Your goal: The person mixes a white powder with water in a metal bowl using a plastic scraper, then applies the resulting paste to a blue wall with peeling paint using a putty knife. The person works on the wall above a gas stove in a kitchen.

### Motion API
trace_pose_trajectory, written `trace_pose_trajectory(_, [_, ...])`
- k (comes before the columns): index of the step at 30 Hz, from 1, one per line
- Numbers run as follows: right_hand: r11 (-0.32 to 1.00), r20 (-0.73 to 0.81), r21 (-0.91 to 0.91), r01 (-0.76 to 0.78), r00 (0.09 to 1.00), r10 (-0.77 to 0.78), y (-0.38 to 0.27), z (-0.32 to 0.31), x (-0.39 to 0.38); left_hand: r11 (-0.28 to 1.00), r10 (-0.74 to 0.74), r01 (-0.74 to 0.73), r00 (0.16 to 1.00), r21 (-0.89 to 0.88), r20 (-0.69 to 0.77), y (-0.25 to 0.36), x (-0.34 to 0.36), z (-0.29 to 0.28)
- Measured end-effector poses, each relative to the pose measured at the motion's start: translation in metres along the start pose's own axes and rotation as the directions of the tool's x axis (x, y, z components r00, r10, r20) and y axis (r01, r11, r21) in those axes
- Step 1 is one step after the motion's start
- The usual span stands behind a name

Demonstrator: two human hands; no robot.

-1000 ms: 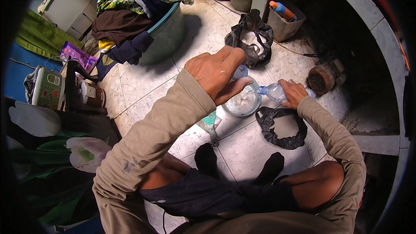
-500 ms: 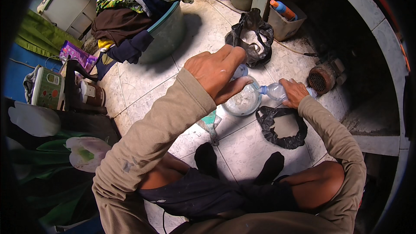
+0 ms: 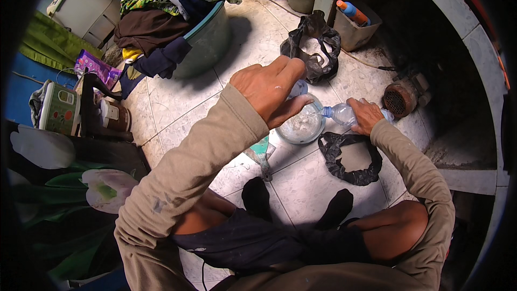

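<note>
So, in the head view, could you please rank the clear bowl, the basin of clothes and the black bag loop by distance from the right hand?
From the right hand:
1. Black bag loop, just below it.
2. Clear bowl, to its left.
3. Basin of clothes, far upper left.

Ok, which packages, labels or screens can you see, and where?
Purple pouch: far left on the floor, flat, purple with pink print.
Orange-capped bottle: lying in a grey tub, top right, blue body.
Clear bottle: in the right hand, tipped toward the bowl; no label visible.
No screens.
</note>
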State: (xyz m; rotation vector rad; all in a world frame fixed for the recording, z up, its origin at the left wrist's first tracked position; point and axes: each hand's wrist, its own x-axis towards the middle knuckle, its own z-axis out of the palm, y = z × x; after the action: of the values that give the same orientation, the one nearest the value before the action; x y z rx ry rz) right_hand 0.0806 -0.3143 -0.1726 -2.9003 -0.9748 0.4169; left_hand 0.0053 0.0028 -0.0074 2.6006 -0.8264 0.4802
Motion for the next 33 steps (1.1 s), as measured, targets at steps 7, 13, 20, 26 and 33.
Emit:
trace_pose_trajectory(7, [0.989,-0.026,0.145,0.010,1.000,-0.006,0.003,-0.002,0.002,1.000,-0.007,0.007,1.000,-0.013,0.002,-0.003,0.000,0.006])
trace_pose_trajectory(13, [0.847,-0.081,0.530,0.027,0.997,0.018,-0.019,-0.033,-0.002,0.953,-0.151,0.170,0.984,-0.252,0.095,-0.003,0.005,0.013])
trace_pose_trajectory(20, [0.747,-0.334,0.600,0.287,0.938,-0.091,-0.065,-0.067,-0.009,0.860,-0.235,0.278,0.960,-0.428,0.150,-0.001,0.012,0.026])
trace_pose_trajectory(26, [0.773,-0.331,0.584,0.246,0.942,-0.049,-0.080,-0.080,-0.015,0.668,-0.330,0.458,0.889,-0.586,0.319,0.006,0.015,0.018])
trace_pose_trajectory(33, [0.805,-0.283,0.570,0.163,0.959,0.006,-0.087,-0.086,-0.023,0.932,-0.024,0.047,0.997,-0.360,0.070,0.005,0.014,0.018])
